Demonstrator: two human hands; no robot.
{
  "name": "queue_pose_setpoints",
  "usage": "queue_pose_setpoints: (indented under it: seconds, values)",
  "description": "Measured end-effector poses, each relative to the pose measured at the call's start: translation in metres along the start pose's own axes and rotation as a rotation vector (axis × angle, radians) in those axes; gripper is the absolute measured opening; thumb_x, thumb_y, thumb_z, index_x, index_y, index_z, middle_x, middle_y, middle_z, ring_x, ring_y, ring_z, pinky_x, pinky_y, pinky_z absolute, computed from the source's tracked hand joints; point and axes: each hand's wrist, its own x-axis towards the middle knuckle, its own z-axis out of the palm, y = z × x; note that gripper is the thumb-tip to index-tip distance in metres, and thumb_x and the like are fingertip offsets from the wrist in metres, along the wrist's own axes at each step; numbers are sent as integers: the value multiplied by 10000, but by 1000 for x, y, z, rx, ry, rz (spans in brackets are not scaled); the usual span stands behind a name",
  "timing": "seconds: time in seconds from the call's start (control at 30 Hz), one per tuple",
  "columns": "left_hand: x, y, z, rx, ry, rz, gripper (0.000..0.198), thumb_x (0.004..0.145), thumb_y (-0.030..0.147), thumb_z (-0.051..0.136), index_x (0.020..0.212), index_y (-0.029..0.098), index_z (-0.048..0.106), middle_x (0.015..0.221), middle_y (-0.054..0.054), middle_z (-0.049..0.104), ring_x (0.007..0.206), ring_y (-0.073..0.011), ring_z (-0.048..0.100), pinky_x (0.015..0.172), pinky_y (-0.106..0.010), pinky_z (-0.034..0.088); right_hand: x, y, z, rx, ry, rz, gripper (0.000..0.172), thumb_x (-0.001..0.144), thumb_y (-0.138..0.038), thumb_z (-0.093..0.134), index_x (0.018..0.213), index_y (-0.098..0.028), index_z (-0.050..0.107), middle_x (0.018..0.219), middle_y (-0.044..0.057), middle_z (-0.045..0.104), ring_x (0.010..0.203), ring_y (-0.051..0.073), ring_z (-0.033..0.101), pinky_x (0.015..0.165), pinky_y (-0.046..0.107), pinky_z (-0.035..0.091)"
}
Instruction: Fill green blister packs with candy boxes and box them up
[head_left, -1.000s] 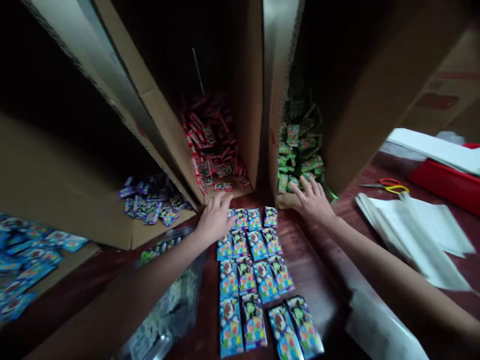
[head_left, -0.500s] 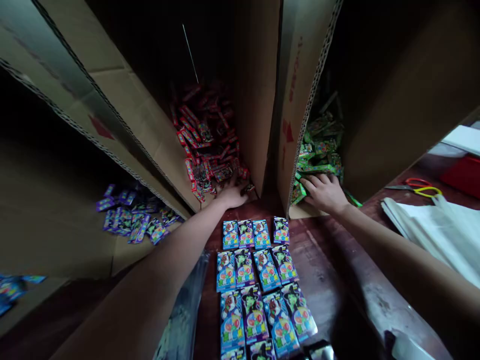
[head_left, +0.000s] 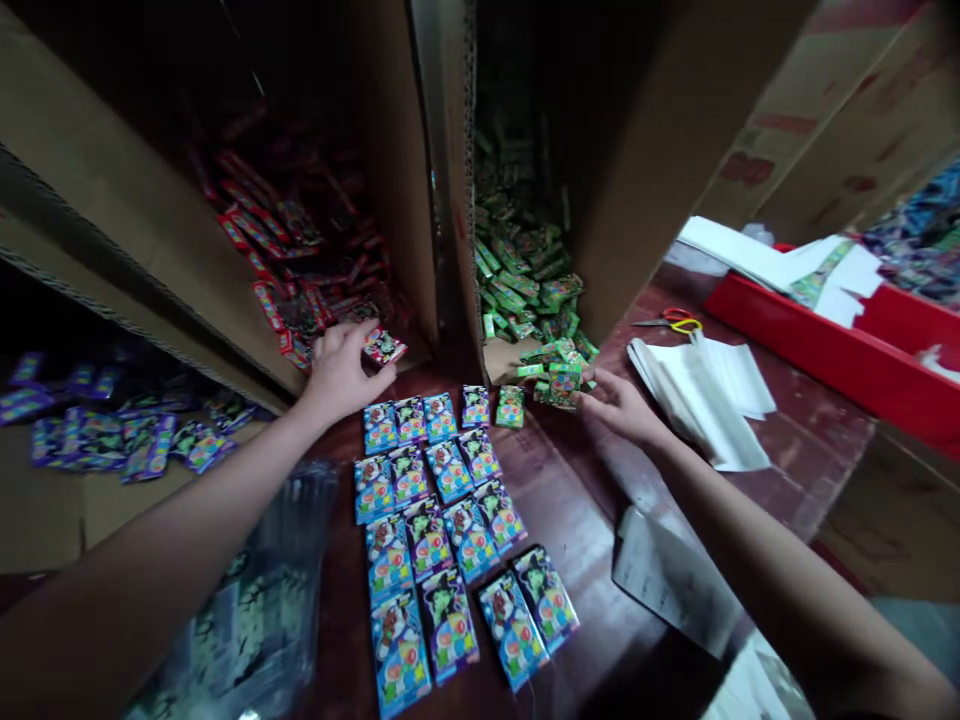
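My left hand (head_left: 343,370) is at the mouth of the middle carton, its fingers and thumb closed around a small red printed box (head_left: 385,347). Loose red boxes (head_left: 300,250) lie heaped behind it. At the front of the right carton, my right hand (head_left: 619,404) has its fingertips against a little cluster of small green boxes (head_left: 564,378). A single green box (head_left: 510,406) lies on the table to the left of that cluster. Below both hands, blue boxes (head_left: 390,640) and purple boxes (head_left: 448,615) are laid out in rows, printed faces up.
Purple boxes (head_left: 97,435) fill the left carton. Clear plastic sleeves (head_left: 255,610) lie beside my left forearm. Rightward are white paper sheets (head_left: 705,400), scissors (head_left: 679,322) and a red tray (head_left: 817,335). Cardboard walls (head_left: 450,200) stand between the heaps.
The view has turned right. My left hand has come away from the red heap with a box. My right hand has drawn green boxes to the carton's front, and one now lies on the table.
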Motion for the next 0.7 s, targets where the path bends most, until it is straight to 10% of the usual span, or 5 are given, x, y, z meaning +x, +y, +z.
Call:
queue_pose_setpoints:
  seconds: [0.2, 0.33, 0.53, 0.7]
  values:
    - [-80, 69, -56, -241, -98, 168, 774, 818, 377, 614, 1519, 182, 348, 1453, -132, 441, 1398, -306, 430, 1204, -457, 338, -42, -5, -23, 96, -96, 159, 487, 991, -548, 428, 1302, -184, 517, 994, 73, 712, 861, 203, 693, 766, 362, 581]
    - [-128, 126, -59, -355, -225, 204, 876, 807, 397, 706, 1557, 233, 284, 1455, -123, 426, 1389, -287, 448, 1196, -436, 370, -68, -2, -29, 49, -290, 221, 621, 936, -528, 559, 1445, -185, 458, 729, -1, 681, 586, 174, 632, 598, 319, 545]
    - [-129, 182, -29, -373, -275, 192, 716, 716, 477, 825, 1330, 238, 544, 1386, -109, 447, 1271, -290, 545, 1105, -428, 473, -75, -5, -22, -232, -340, 43, 905, 732, -589, 784, 1500, -226, 473, 1387, 199, 582, 1280, 413, 543, 1051, 562, 444]
    - [-122, 204, -36, -324, -384, 170, 603, 752, 745, 701, 1061, 231, 632, 1088, -40, 639, 1043, -269, 662, 914, -413, 556, -77, -22, -19, -298, -520, -157, 800, 831, -477, 721, 1527, -194, 446, 1516, 201, 492, 1348, 372, 520, 1097, 528, 436]
